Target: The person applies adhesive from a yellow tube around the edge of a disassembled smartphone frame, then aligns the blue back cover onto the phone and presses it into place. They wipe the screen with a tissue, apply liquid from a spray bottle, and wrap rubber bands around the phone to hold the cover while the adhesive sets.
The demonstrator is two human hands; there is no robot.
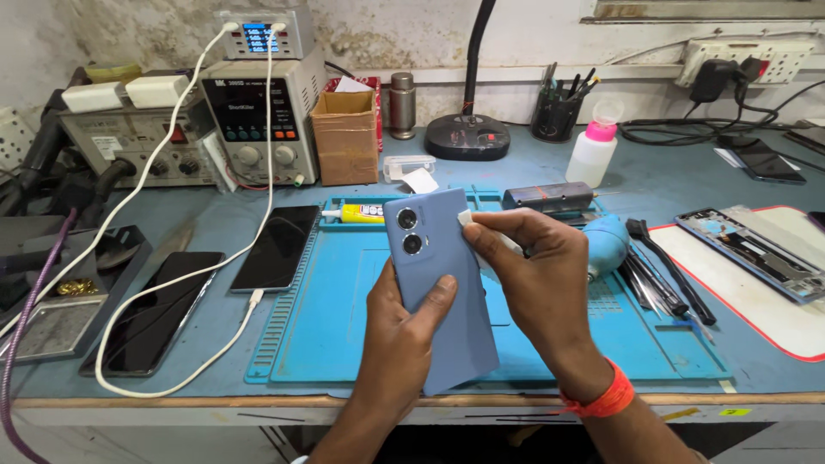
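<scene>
So you've got the blue phone [438, 288] up over the middle of the teal work mat [344, 335], back side facing you; its long axis runs roughly top to bottom, leaning a bit so the camera end points up and away toward the wall and the bottom end tips down toward the bench edge, slightly to the right; the two round lenses sit near the top left corner. Your left hand [404, 331] is wrapped around the lower half from underneath, thumb laid across the back; your right hand [537, 288] is closed on a small white wipe [467, 218], pinching it against the phone's upper right edge.

The bench itself has a light blue top with a wooden front lip; two dark phones [277, 247] lie screen up left of the mat, with white cables looping over them; a bench power supply [258, 116], a cardboard box [346, 137] and a lamp base [468, 137] stand along the stained wall; a white bottle with a pink cap [593, 150] stands further right; tweezers and brushes [666, 275] lie at the mat's right edge, beside an opened phone frame [760, 249].
</scene>
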